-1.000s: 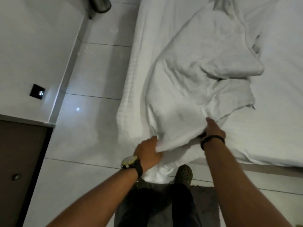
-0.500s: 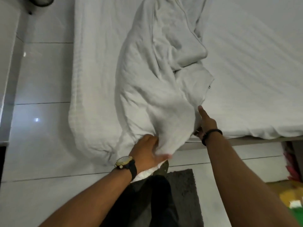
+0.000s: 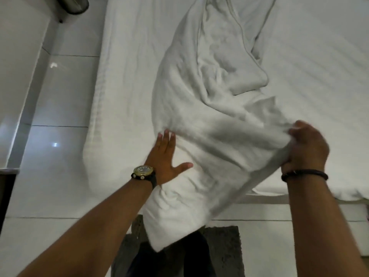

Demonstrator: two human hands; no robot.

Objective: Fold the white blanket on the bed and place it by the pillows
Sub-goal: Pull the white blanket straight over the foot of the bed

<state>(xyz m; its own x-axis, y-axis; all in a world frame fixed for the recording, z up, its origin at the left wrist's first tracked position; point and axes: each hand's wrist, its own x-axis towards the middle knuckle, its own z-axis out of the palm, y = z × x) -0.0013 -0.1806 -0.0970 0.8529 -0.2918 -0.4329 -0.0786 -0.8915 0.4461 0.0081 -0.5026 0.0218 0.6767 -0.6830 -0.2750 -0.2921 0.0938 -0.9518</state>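
A rumpled white cotton blanket (image 3: 209,108) lies lengthwise down the white-sheeted bed (image 3: 319,76), its near end spilling over the bed's foot edge toward the dark grey floor mat (image 3: 223,254). The left hand (image 3: 162,158), fingers spread flat, presses against the blanket's left side just above the bed's edge. The right hand (image 3: 308,148) is closed on a bunched corner of the blanket, lifted a little above the bed's foot edge.
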